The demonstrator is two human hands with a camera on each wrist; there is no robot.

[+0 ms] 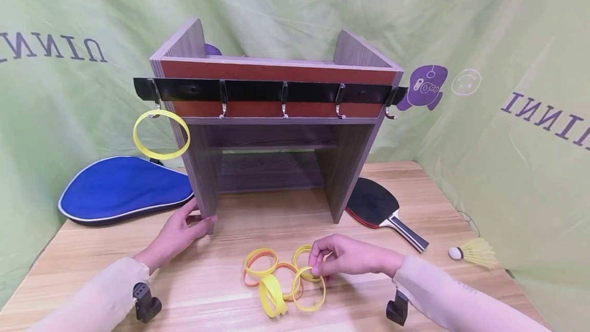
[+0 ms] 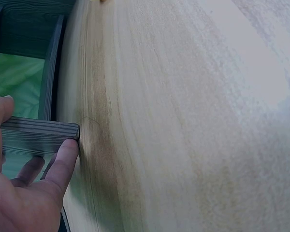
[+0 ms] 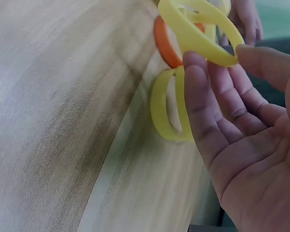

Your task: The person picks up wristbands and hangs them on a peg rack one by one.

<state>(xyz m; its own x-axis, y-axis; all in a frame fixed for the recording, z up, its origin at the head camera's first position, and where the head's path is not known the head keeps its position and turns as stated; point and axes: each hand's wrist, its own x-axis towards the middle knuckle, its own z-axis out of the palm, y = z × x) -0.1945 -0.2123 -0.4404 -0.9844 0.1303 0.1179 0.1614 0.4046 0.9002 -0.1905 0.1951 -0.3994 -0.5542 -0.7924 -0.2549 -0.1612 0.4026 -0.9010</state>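
Observation:
Between thumb and fingers, my right hand [image 1: 345, 257] pinches a thin yellow ring [image 3: 195, 41], raised over other yellow rings [image 1: 271, 282] and orange rings [image 3: 165, 46] on the table. The left hand [image 1: 177, 229] grips the lower front edge of the left side panel [image 2: 43, 128] of a grey wooden shelf [image 1: 198, 168], thumb on one face and fingers on the other. Across the shelf's front runs a black rail [image 1: 253, 91] with several metal hooks. From its leftmost hook hangs one yellow ring [image 1: 161, 157]; the other hooks carry nothing.
A blue paddle case [image 1: 124, 188] lies left of the shelf, near the left hand. To the right lie a black table tennis paddle [image 1: 373, 201] and a yellow shuttlecock [image 1: 477, 252]. Green cloth [image 1: 507, 40] surrounds the wooden table [image 1: 221, 301].

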